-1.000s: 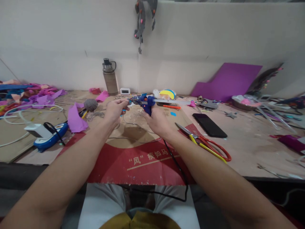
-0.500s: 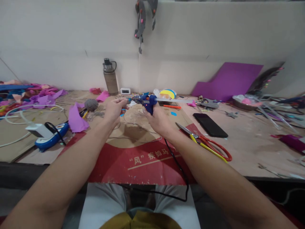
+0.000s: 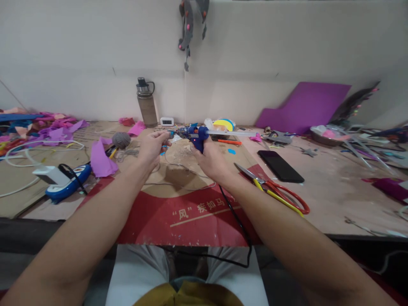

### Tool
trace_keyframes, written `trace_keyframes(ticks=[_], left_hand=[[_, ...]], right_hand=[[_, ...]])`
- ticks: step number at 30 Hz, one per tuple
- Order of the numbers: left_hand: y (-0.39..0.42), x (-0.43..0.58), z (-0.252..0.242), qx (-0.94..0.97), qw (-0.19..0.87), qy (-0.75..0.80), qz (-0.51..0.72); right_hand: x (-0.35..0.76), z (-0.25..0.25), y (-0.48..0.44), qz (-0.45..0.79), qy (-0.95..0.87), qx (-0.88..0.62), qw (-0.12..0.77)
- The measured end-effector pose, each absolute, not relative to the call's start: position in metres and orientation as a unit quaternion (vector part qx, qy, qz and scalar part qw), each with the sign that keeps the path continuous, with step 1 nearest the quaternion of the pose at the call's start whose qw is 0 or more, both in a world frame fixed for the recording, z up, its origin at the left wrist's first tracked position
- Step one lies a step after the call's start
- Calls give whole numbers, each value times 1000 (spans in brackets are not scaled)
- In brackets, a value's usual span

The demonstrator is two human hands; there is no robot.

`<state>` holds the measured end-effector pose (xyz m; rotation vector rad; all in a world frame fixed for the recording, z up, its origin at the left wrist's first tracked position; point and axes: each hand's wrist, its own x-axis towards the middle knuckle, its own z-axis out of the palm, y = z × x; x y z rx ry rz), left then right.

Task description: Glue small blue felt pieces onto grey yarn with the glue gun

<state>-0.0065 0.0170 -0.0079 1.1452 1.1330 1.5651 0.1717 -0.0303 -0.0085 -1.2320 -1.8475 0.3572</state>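
My right hand (image 3: pixel 213 158) is wrapped round the handle of a blue glue gun (image 3: pixel 199 135). A long pale glue stick (image 3: pixel 234 133) juts from its back end to the right, and a small red light shows on its side. The nozzle points left, toward my left hand (image 3: pixel 151 148). Pinched in the fingertips of that hand is a small blue piece (image 3: pixel 171 134), close to the nozzle; whether they touch I cannot tell. A thin grey yarn (image 3: pixel 191 171) hangs in a loop below the hands. Under them lies a red and tan cardboard sheet (image 3: pixel 197 229).
Red-handled scissors (image 3: pixel 280 193) and a black phone (image 3: pixel 280 165) lie to the right. Leftward are a grey yarn ball (image 3: pixel 121 139), purple felt (image 3: pixel 102 159) and a blue power strip (image 3: pixel 68 185). A bottle (image 3: pixel 147 108) stands at the back. The gun's black cord (image 3: pixel 237 216) runs over the front edge.
The whole view has shifted very slightly. Both hands keep the same pose around the glue gun and the small blue piece.
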Motion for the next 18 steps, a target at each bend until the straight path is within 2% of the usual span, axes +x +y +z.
trace_keyframes(ticks=[9,18], left_hand=[[15,-2,-8,465,421,473,618],[16,-7,-7,461,433,460,623]], right_hand=[[170,-9,-31,138,-742,-510,413],[173,-9,-31,135,-744,-479,445]])
